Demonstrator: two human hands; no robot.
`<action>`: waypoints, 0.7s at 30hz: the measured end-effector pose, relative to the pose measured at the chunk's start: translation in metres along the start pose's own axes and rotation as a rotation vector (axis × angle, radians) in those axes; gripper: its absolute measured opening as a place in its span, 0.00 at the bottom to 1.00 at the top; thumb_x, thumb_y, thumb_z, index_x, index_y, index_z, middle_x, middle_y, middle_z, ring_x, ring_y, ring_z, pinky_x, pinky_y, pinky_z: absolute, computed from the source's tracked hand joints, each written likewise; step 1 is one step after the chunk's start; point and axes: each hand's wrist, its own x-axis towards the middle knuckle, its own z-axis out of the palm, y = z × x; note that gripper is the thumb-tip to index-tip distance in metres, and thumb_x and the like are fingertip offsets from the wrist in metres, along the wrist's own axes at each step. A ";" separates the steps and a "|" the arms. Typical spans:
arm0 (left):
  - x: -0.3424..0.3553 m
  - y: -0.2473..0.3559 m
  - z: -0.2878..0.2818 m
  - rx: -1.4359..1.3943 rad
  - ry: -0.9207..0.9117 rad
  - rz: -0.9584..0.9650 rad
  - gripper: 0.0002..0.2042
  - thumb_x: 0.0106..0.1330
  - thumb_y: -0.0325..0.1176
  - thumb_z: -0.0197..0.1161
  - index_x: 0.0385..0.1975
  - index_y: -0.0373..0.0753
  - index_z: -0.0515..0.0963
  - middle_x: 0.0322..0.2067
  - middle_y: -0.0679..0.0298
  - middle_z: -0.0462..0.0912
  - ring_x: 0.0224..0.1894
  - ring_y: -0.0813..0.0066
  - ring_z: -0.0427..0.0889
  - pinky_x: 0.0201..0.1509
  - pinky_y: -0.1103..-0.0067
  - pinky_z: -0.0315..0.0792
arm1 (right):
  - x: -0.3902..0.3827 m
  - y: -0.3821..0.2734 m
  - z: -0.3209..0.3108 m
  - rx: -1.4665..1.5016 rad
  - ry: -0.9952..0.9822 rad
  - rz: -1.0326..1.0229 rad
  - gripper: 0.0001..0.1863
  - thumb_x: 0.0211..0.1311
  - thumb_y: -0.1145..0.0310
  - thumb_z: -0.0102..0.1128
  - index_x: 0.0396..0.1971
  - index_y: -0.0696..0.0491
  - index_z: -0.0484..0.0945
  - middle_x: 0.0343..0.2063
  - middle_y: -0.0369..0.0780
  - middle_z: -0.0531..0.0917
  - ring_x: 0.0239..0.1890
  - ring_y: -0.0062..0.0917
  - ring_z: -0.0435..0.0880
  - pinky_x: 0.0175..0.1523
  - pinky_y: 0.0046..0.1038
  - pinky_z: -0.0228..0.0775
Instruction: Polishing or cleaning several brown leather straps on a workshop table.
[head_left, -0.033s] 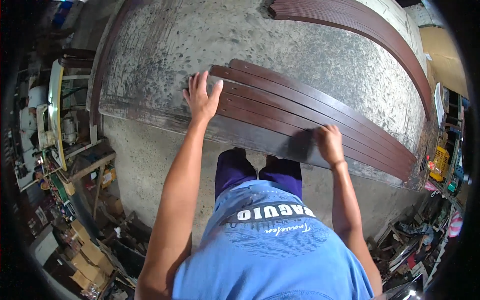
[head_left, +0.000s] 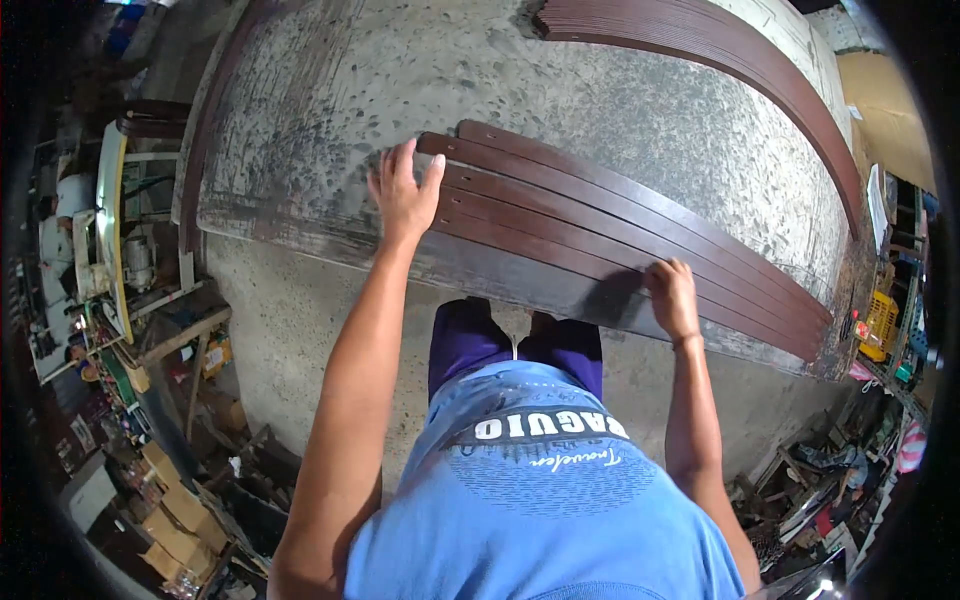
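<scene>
Slats point(head_left: 590, 215), brown and long, lie side by side on the mottled grey table point(head_left: 320, 110), running from 12 o'clock down to 3; left ends staggered, small holes near the tips; a dark gap shows between some of them. My left hand point(head_left: 403, 200) is at 11 o'clock, fingers spread apart, clamped on nothing; thumb by the slat ends, other fingers reaching past them over the table. My right hand point(head_left: 672, 297) is at 3 o'clock, fingers curled in at the near edge of the slats; cannot tell if it pinches anything, palm side hidden. Second stack of brown slats point(head_left: 700, 35) at 1 o'clock, well apart; yellow crate point(head_left: 878, 325) beyond the table at 3.

To handle these well, I'd judge: light, even pressure; left hand steadying the ends so nothing skids; right fingertips flat rather than nails-first, sparing the surface; slats level, neighbours not nudged askew.
</scene>
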 end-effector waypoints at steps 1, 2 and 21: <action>0.007 0.007 0.010 -0.004 0.004 0.012 0.31 0.68 0.55 0.54 0.64 0.41 0.67 0.67 0.53 0.63 0.72 0.51 0.54 0.73 0.50 0.40 | -0.019 0.011 -0.009 0.052 0.104 0.102 0.02 0.56 0.76 0.59 0.30 0.56 0.78 0.32 0.47 0.77 0.36 0.46 0.75 0.42 0.39 0.69; 0.015 0.015 0.025 0.014 0.043 0.158 0.30 0.67 0.54 0.55 0.63 0.40 0.67 0.67 0.53 0.63 0.71 0.51 0.56 0.73 0.50 0.42 | -0.036 0.029 -0.011 0.233 0.153 0.200 0.04 0.56 0.78 0.59 0.32 0.57 0.76 0.31 0.48 0.76 0.37 0.47 0.75 0.42 0.38 0.69; -0.051 0.087 0.104 0.335 -0.234 0.650 0.35 0.69 0.62 0.44 0.73 0.53 0.54 0.74 0.61 0.51 0.76 0.56 0.42 0.75 0.51 0.35 | -0.096 0.051 -0.011 1.052 0.542 0.449 0.04 0.68 0.71 0.58 0.37 0.55 0.77 0.28 0.28 0.72 0.29 0.11 0.66 0.34 0.16 0.59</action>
